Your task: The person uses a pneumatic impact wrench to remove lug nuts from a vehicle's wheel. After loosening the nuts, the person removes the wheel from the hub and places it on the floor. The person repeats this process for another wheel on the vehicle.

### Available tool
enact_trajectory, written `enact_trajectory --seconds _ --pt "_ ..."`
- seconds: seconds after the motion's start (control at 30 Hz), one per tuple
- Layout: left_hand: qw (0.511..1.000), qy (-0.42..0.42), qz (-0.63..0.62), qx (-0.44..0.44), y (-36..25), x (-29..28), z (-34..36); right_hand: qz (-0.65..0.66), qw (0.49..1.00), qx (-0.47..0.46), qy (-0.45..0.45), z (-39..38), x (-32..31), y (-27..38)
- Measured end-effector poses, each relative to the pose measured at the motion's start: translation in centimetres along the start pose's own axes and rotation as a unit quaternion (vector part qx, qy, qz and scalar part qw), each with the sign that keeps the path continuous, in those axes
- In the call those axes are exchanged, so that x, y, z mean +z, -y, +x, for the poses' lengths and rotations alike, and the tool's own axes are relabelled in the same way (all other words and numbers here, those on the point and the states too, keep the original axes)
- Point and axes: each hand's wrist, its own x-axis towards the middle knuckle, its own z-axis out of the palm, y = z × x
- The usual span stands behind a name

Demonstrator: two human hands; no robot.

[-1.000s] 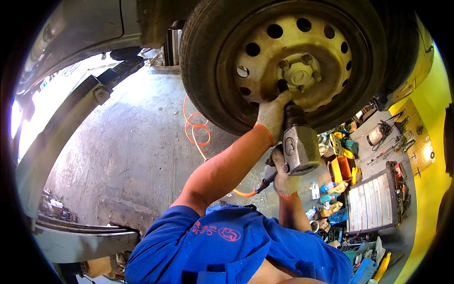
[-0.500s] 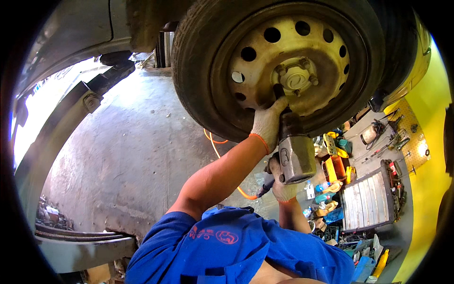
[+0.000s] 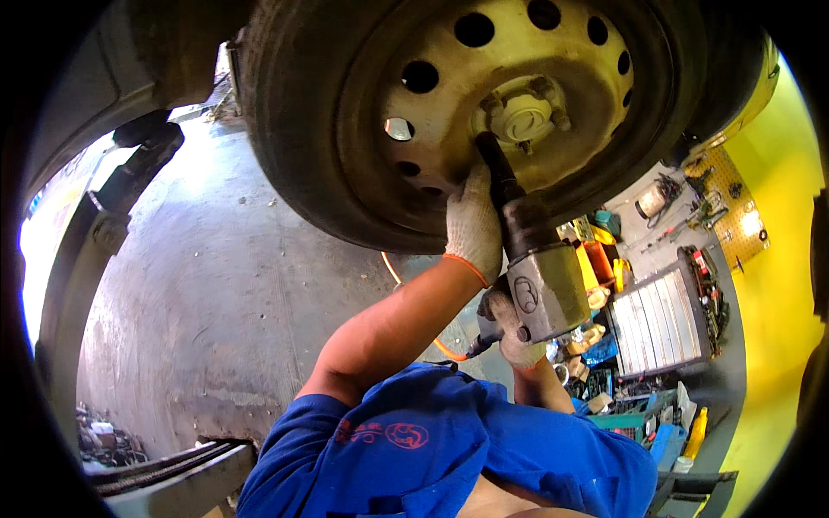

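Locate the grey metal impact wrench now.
In the head view, right of centre, the impact wrench is in the white-gloved right hand, below the pale steel wheel, its long black socket beside the gloved left hand.

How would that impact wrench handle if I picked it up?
The impact wrench is probably heavy for its size, given its bulky metal-looking body. Its long dark extension could make it front-heavy. The curved orange hose would probably flex.
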Motion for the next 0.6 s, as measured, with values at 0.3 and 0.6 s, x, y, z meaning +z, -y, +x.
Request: enact_trajectory --seconds 0.3,0.6 --pt "0.994 -0.025 -0.03 -0.1 -0.4 0.0 0.2 -0.035 0.998 -0.042 0.041 -2.6 -0.8 -5.4" --pt "0.999 0.005 0.001 -0.046 0.7 -1.2 1.3 -0.002 0.999 0.03 0.043 -2.9 -0.9 -5.5"
